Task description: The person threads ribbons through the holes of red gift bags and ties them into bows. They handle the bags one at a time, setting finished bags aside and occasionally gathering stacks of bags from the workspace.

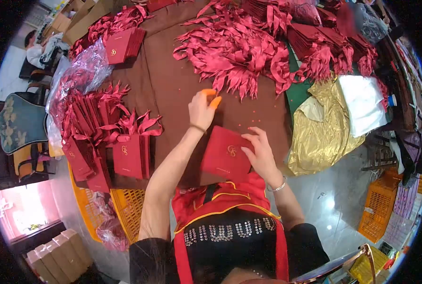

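A flat red bag [224, 154] with a gold emblem lies near the table's front edge. My right hand [259, 154] rests at its right side, fingers curved and apart, the fingertips at the bag's edge. Orange covers sit on the thumb and a finger of my left hand [203, 110], which is above the table beyond the bag; whether something small is between its fingertips cannot be made out. Past my left hand is a large heap of red ribbons [239, 57]. Small red dots [254, 120] are scattered on the brown cloth.
Red bags with ribbons stand at the left [128, 156] and back left [121, 46]. More red bags [322, 40] lie at the back right. Gold wrapping [315, 135] and white plastic [362, 104] cover the right edge. Orange crates [128, 206] are below. A person [35, 52] sits far left.
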{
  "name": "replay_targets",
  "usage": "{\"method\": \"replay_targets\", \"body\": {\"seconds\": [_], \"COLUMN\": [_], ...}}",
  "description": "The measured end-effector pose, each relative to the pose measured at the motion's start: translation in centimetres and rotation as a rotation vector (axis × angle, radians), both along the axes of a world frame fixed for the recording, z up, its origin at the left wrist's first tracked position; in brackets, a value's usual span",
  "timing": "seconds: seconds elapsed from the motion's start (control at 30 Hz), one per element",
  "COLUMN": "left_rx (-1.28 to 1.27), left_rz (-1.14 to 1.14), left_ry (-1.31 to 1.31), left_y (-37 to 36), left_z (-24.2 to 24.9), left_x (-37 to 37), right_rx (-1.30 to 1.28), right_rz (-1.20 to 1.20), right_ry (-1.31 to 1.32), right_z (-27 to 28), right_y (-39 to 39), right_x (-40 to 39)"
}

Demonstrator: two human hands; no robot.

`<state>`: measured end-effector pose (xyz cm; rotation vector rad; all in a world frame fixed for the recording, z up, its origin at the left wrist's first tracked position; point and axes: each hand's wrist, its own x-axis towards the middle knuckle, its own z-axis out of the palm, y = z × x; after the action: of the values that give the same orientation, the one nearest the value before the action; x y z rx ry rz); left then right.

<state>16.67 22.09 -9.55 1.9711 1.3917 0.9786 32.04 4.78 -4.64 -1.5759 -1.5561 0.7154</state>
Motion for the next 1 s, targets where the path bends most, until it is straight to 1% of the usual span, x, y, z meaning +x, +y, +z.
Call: {"method": "replay_targets", "body": {"seconds": [0.03,0.07,0.13,0.17,0.27,0.3,0.33,0.4,0.47,0.5,0.53,0.6,0.73,0.8,0.83,0.87,0.93,0.97,1.0], "left_rx": [0.004,0.005,0.240,0.252,0.207,0.240,0.238,-0.084,-0.337,-0.471,-0.605,-0.713,-0.783,-0.424,-0.372,-0.372,0.160,0.135,0.165], "left_rz": [0.043,0.038,0.086,0.079,0.045,0.021,0.028,-0.028,-0.120,-0.104,-0.088,0.033,0.126,0.161,0.179,0.183,0.253,0.259,0.190], "left_ry": [0.201,0.201,0.386,0.374,0.375,0.328,0.334,0.022,-0.190,-0.303,-0.416,-0.428,-0.420,-0.021,0.082,0.081,0.347,0.303,0.254], "left_y": [0.6,1.3,2.3,2.6,1.6,0.7,-0.2,-2.1,-4.0,-5.3,-6.8,-9.4,-13.4,-14.8,-15.3,-15.6,-15.6,-15.0,-13.8], "left_z": [1.1,0.9,-0.3,-0.8,-0.1,0.7,0.9,1.2,1.3,2.3,3.5,4.0,3.9,4.0,4.4,4.8,6.7,7.4,7.3], "left_x": [1.1,1.5,2.1,2.0,0.5,-0.3,-1.4,-4.0,-7.7,-9.1,-10.5,-13.0,-17.0,-17.5,-17.6,-17.4,-15.5,-14.6,-13.8], "right_rx": [0.006,0.010,-0.001,-0.011,-0.025,-0.026,-0.036,-0.044,-0.060,-0.093,-0.093,-0.083,-0.121,-0.204,-0.204,-0.208,-0.215,-0.241,-0.267], "right_rz": [-0.002,-0.006,-0.007,-0.002,-0.007,-0.003,-0.003,0.005,0.004,0.016,0.022,0.097,0.182,0.240,0.247,0.271,0.291,0.277,0.264], "right_ry": [-0.008,-0.014,-0.003,0.008,0.003,0.008,0.006,0.010,0.018,0.076,0.079,0.038,0.014,0.070,0.069,0.064,0.059,0.059,0.060], "right_z": [0.0,0.0,-0.2,-0.2,-0.1,-0.1,-0.2,-0.3,-0.2,0.0,-0.2,-0.8,-0.2,-0.1,-0.3,-0.7,-0.7,-0.3,-0.1], "right_y": [0.0,0.0,-0.1,-0.2,-0.4,-0.3,-0.3,-0.3,-0.4,-0.4,-0.5,-0.9,-1.5,-2.0,-2.2,-2.4,-2.7,-2.8,-2.9], "right_x": [0.0,0.0,0.2,0.3,0.3,0.3,0.3,0.2,0.1,0.2,0.3,0.6,0.3,0.1,0.0,-0.2,-0.3,-0.6,-0.8]}}
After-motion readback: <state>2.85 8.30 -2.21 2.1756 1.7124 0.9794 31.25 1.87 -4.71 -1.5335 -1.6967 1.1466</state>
